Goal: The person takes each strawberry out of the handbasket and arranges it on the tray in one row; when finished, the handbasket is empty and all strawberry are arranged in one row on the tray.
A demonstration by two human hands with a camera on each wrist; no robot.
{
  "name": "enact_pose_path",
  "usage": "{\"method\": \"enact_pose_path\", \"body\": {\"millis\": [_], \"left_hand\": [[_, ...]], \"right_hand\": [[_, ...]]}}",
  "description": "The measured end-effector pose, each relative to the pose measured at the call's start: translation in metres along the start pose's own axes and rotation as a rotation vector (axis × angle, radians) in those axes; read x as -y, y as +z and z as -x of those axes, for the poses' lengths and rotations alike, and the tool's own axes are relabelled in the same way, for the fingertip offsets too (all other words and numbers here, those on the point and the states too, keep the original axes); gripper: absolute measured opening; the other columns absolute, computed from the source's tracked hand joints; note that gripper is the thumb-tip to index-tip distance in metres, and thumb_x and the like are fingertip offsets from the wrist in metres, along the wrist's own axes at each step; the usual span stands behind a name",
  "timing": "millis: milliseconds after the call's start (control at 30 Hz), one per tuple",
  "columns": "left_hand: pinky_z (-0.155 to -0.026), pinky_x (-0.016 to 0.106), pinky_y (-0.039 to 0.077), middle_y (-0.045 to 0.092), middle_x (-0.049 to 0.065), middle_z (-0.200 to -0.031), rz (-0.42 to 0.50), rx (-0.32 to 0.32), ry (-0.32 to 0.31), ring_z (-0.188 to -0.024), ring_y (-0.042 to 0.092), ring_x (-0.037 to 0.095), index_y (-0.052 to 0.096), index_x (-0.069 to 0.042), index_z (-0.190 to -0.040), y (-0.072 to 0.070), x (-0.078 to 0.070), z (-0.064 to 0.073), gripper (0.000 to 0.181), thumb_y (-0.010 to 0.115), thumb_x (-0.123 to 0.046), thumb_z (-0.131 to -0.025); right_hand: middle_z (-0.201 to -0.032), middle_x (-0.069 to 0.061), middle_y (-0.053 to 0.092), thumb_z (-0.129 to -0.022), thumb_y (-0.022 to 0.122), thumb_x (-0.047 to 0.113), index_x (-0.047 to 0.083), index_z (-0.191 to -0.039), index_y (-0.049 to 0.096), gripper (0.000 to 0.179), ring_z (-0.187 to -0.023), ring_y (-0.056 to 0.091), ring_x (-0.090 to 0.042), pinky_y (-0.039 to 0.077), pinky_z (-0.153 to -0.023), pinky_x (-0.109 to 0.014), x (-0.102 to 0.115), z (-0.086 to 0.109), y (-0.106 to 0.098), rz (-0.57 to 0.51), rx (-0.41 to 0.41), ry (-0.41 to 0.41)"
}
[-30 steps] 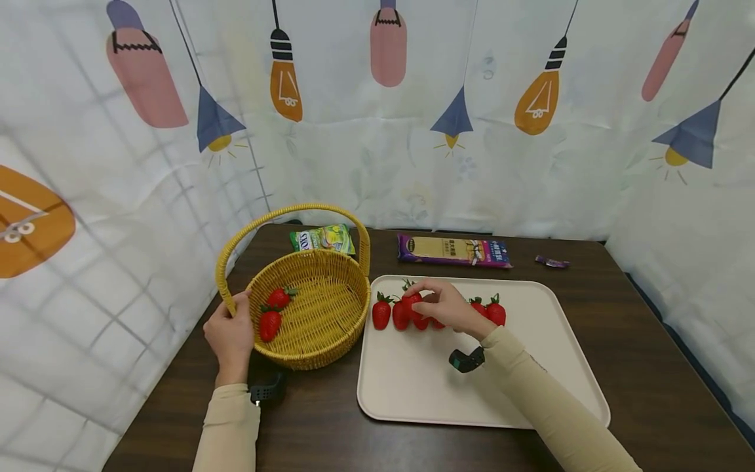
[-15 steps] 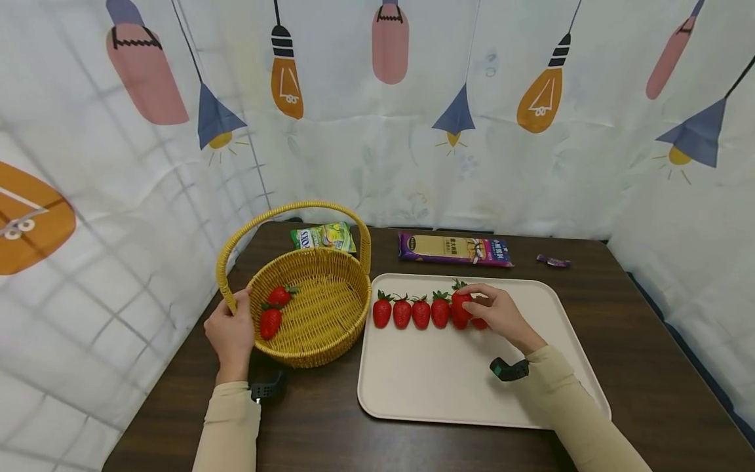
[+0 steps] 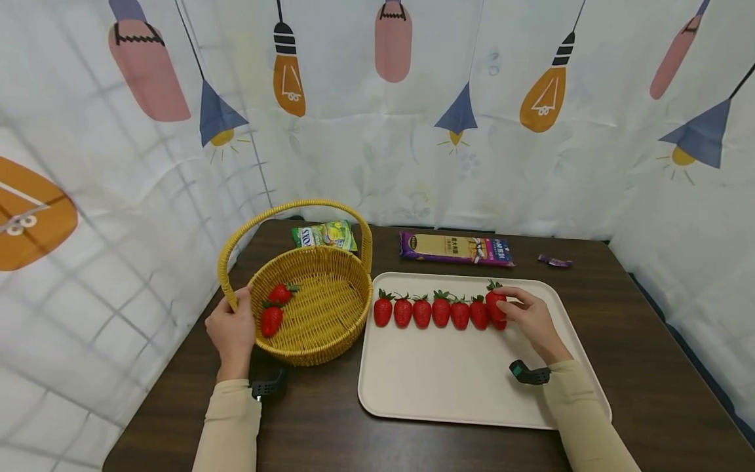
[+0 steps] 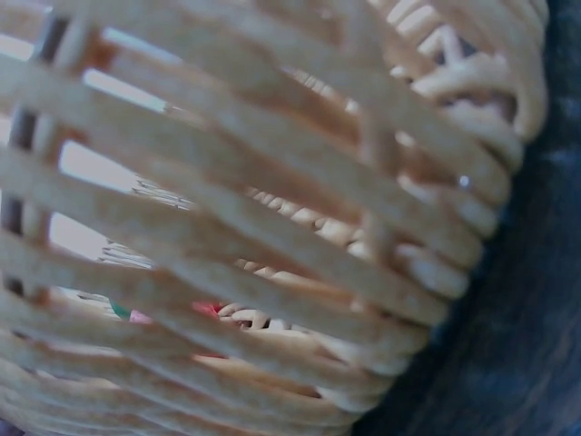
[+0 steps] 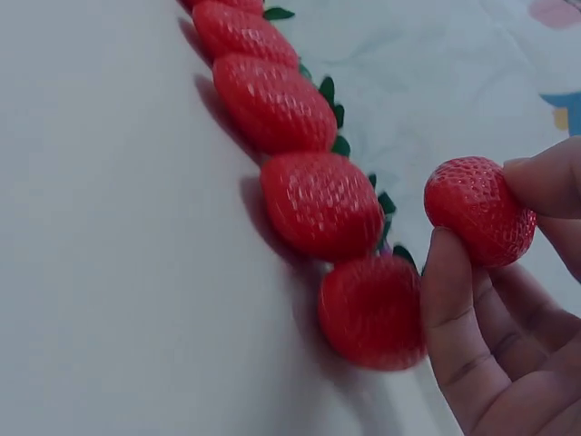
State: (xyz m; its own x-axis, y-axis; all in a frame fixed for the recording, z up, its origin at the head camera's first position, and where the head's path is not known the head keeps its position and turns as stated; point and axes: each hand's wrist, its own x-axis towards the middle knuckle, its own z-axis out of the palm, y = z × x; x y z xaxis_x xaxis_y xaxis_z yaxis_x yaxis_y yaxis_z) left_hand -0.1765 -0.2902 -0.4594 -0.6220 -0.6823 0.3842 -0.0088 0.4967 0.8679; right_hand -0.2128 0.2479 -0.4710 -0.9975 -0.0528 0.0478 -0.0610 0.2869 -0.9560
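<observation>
Strawberry [image 3: 495, 305], one, in right hand [image 3: 532, 326], above right end of row [image 3: 440, 311] on tray [image 3: 448, 383].
Thumb and fingers pinch it; a light hold, lifted clear of the row, should serve best. Left hand [image 3: 232, 335] grips basket [image 3: 311, 358], two berries [image 3: 271, 322] inside; steady grip advised.

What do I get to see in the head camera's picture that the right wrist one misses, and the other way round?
Only the head view shows the yellow basket with two strawberries inside, the left hand gripping it, and the green snack bag.

Only the right wrist view shows the row's end strawberry nearly whole; from the head, the held strawberry mostly hides it.

Both show the right hand pinching that strawberry, others lined up on the pale tray, and the printed curtain.
</observation>
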Motion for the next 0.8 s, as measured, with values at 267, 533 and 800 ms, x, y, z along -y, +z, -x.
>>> {"method": "enact_pose_path", "body": {"millis": [267, 533, 800], "left_hand": [[-0.047, 0.027, 0.026, 0.06, -0.005, -0.057, 0.003, -0.004, -0.012, -0.049, 0.035, 0.012, 0.08, -0.014, -0.1, 0.0, -0.002, 0.001, 0.039, 0.054, -0.043, -0.095], [-0.046, 0.028, 0.024, 0.05, -0.015, -0.05, 0.006, 0.002, 0.002, -0.047, 0.033, 0.012, 0.08, -0.013, -0.099, 0.0, -0.002, 0.0, 0.04, 0.054, -0.043, -0.095], [-0.048, 0.027, 0.027, 0.057, -0.012, -0.056, 0.01, 0.007, -0.012, -0.05, 0.037, 0.013, 0.08, -0.015, -0.1, -0.001, -0.002, -0.001, 0.04, 0.054, -0.044, -0.095]], "right_hand": [[-0.113, 0.006, 0.061, -0.096, 0.062, 0.022, -0.004, -0.124, 0.06, 0.038, -0.088, 0.065, -0.006, 0.055, -0.074, -0.025, -0.012, 0.002, -0.014, -0.018, -0.119, -0.04], [-0.122, -0.011, 0.059, -0.096, 0.062, 0.024, -0.001, -0.123, 0.062, 0.037, -0.086, 0.062, -0.001, 0.052, -0.073, -0.017, -0.017, 0.006, -0.025, 0.089, -0.215, 0.007], [-0.133, -0.021, 0.053, -0.097, 0.061, 0.024, 0.0, -0.127, 0.061, 0.039, -0.092, 0.057, -0.009, 0.05, -0.072, -0.015, -0.015, 0.008, -0.031, 0.153, -0.238, 0.14]]}}
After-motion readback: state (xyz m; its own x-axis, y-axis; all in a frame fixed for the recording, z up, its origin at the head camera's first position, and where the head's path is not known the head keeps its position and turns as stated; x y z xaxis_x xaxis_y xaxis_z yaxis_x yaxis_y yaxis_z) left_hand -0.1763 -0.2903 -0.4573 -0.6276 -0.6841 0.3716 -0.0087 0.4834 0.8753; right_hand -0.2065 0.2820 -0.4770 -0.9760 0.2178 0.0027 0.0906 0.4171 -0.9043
